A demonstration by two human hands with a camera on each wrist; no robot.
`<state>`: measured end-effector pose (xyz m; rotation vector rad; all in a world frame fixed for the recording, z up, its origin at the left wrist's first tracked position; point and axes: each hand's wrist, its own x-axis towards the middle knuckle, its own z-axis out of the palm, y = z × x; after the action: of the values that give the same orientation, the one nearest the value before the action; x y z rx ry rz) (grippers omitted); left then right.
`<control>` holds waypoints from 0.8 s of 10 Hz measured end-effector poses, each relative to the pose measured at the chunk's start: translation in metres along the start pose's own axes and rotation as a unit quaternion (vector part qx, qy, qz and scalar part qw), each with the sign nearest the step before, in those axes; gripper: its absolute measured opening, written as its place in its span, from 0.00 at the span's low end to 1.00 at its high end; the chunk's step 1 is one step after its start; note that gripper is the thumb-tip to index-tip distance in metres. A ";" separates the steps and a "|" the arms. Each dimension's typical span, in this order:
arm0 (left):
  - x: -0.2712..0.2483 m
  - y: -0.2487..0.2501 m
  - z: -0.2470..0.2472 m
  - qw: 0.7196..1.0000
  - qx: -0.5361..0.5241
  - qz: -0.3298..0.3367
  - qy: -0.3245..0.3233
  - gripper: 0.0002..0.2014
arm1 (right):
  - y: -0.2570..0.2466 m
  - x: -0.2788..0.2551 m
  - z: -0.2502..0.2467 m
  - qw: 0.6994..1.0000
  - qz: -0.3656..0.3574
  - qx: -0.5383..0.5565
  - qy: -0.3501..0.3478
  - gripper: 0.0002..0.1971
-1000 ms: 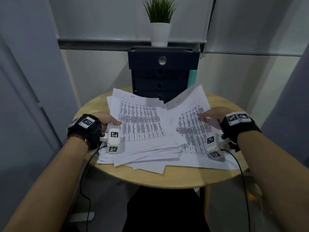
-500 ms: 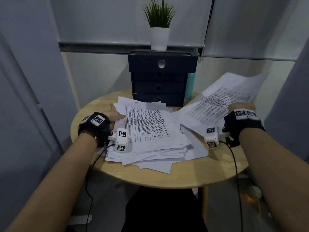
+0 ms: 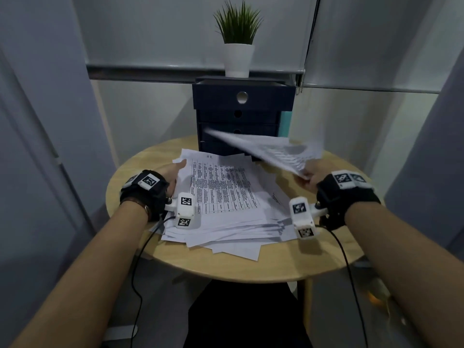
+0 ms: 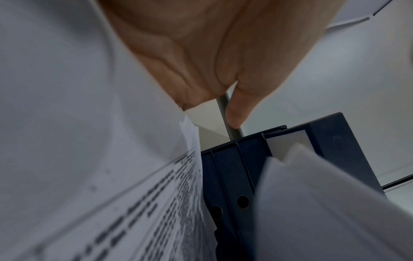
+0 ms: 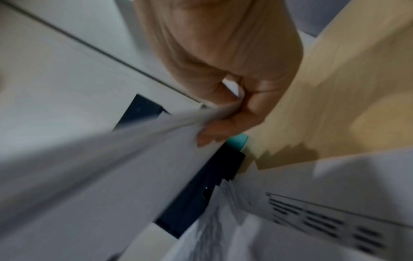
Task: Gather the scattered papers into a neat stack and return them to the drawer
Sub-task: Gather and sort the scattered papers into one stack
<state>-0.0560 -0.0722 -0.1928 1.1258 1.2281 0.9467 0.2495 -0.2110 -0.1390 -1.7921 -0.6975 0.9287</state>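
A loose pile of printed papers point(image 3: 223, 197) lies spread on the round wooden table point(image 3: 288, 262). My left hand point(image 3: 177, 169) rests at the pile's far-left edge, fingers fairly straight, the top sheets partly covering them; the left wrist view shows those fingers point(image 4: 232, 116) beside the paper point(image 4: 111, 194). My right hand point(image 3: 307, 173) pinches a bundle of sheets point(image 3: 271, 149) by its near corner and holds it blurred in the air over the pile's right side point(image 5: 111, 167). Behind stands the dark blue drawer unit point(image 3: 241, 106), its top drawer pulled slightly out.
A potted plant point(image 3: 238, 38) stands on the drawer unit. A teal object point(image 3: 285, 124) sits behind the unit's right side. Bare wood shows at the table's front and right edges. Wrist-camera cables hang off the table's near rim.
My right hand picked up a bundle of sheets from the right of the pile, swung it out to the right, and now brings it back left over the pile. The left hand shifted slightly forward.
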 end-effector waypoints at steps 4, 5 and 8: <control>-0.001 -0.002 -0.002 0.993 0.105 -0.022 -0.057 0.16 | -0.021 0.002 0.028 0.950 -0.167 -0.261 -0.047 0.09; 0.001 0.002 -0.012 0.980 0.129 -0.093 -0.117 0.32 | -0.022 0.007 0.045 0.927 -0.178 -0.326 -0.046 0.21; 0.026 -0.010 -0.022 0.975 0.163 -0.114 -0.095 0.31 | -0.027 0.023 0.033 0.918 -0.249 -0.309 0.018 0.13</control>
<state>-0.0748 -0.0467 -0.2080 1.2658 1.3512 0.4616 0.2332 -0.1665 -0.1292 -2.0005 -1.4601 0.3382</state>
